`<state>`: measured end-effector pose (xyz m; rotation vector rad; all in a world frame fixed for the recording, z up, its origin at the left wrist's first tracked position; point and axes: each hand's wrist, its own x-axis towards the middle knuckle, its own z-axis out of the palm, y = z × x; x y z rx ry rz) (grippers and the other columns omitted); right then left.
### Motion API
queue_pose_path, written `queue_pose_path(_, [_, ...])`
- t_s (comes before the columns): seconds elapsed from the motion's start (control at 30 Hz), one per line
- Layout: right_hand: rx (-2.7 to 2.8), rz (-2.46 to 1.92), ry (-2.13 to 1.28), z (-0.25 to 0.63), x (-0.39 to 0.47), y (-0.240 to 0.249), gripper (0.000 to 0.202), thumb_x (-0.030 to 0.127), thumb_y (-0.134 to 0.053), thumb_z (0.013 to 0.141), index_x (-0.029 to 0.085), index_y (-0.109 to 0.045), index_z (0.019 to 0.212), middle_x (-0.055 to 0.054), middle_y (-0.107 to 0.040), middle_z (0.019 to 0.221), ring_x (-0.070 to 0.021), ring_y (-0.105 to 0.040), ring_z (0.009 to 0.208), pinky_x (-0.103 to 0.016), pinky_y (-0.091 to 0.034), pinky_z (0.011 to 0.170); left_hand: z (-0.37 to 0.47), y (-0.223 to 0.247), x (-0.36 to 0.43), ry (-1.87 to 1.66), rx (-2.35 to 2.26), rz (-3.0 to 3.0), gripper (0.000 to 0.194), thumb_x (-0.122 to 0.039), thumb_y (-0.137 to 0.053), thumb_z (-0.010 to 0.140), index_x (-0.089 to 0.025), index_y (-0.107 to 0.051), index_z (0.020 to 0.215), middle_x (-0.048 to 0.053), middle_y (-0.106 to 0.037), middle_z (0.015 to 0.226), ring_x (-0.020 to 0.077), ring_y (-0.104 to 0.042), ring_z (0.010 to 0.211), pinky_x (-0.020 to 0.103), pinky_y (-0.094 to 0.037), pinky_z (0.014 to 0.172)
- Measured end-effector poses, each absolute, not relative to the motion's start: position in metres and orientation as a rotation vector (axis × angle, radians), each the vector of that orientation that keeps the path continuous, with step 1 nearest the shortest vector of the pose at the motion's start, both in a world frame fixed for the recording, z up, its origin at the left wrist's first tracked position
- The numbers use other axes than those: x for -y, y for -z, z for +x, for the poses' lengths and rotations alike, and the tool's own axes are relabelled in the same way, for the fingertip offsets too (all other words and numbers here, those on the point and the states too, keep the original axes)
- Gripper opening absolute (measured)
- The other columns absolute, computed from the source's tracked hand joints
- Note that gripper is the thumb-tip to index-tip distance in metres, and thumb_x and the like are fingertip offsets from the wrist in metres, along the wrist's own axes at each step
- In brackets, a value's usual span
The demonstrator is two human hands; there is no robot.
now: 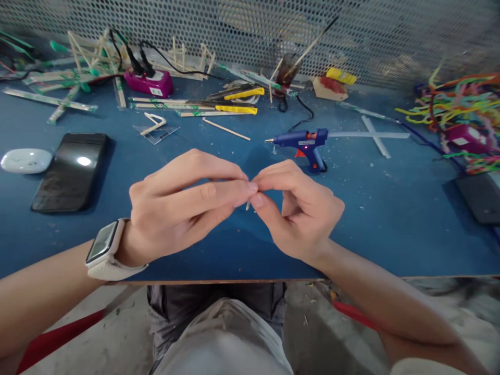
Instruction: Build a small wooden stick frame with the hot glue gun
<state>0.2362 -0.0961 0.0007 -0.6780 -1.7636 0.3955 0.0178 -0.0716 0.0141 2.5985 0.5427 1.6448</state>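
Over the middle of the blue table (219,260), my left hand (187,203) and my right hand (299,208) meet at the fingertips. Both pinch a thin wooden stick (248,205); only a short end of it shows below the fingers, and the rest is hidden. A blue glue gun (308,143) with a lit red light lies just beyond my right hand, its nozzle pointing left. Past my fingertips lies a loose thin stick (226,129). Farther left, a joined stick piece (154,125) rests on a clear set square (164,136).
A black phone (70,174) and a white case (25,161) lie at the left. Behind are a purple power socket (150,83), yellow cutters (236,109), stick bundles and a dark cup (287,73). Crossed glue sticks (375,135) and colourful pipe cleaners (464,99) lie right.
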Motion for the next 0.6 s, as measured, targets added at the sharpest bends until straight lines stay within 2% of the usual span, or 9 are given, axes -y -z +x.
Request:
queue_pose_path(0.2, [1.759, -0.699, -0.420, 0.239, 0.093, 0.002, 0.011, 0.014, -0.081, 0.105, 0.023, -0.078, 0.109, -0.002, -0.085, 0.101, -0.0192, -0.080, 0.094, -0.037, -0.066, 0.087, 0.017, -0.019, 0.069, -1.578, -0.527, 2.605, 0.016, -0.014, -0.082, 0.106, -0.021, -0.082, 0.120, 0.004, -0.087, 0.112, 0.0150, -0.084, 0.098, 0.024, -0.071, 0.089])
queue_pose_path(0.33, [1.739, -0.680, -0.441, 0.241, 0.087, 0.007, 0.014, 0.014, -0.080, 0.105, 0.025, -0.078, 0.112, 0.000, -0.083, 0.102, -0.0172, -0.078, 0.094, -0.035, -0.063, 0.087, 0.019, -0.028, 0.068, -1.479, -0.635, 2.541, 0.009, -0.018, -0.079, 0.108, -0.024, -0.083, 0.113, 0.002, -0.087, 0.109, 0.0160, -0.084, 0.099, 0.026, -0.071, 0.090])
queue_pose_path(0.43, [1.720, -0.657, -0.444, 0.241, 0.084, 0.010, 0.014, 0.014, -0.079, 0.105, 0.026, -0.079, 0.112, 0.000, -0.081, 0.101, -0.0172, -0.076, 0.093, -0.036, -0.061, 0.086, 0.022, -0.031, 0.067, -1.486, -0.664, 2.504, 0.011, -0.017, -0.077, 0.108, -0.025, -0.084, 0.105, 0.002, -0.086, 0.105, 0.0173, -0.084, 0.097, 0.029, -0.071, 0.090])
queue_pose_path(0.6, [1.721, -0.660, -0.483, 0.242, 0.081, 0.012, 0.009, 0.018, -0.075, 0.109, 0.026, -0.078, 0.112, 0.001, -0.079, 0.100, -0.0157, -0.074, 0.092, -0.034, -0.060, 0.086, 0.026, -0.029, 0.066, -1.524, -0.645, 2.560, 0.013, -0.015, -0.074, 0.108, -0.025, -0.083, 0.106, 0.004, -0.086, 0.108, 0.0183, -0.084, 0.101, 0.028, -0.069, 0.090])
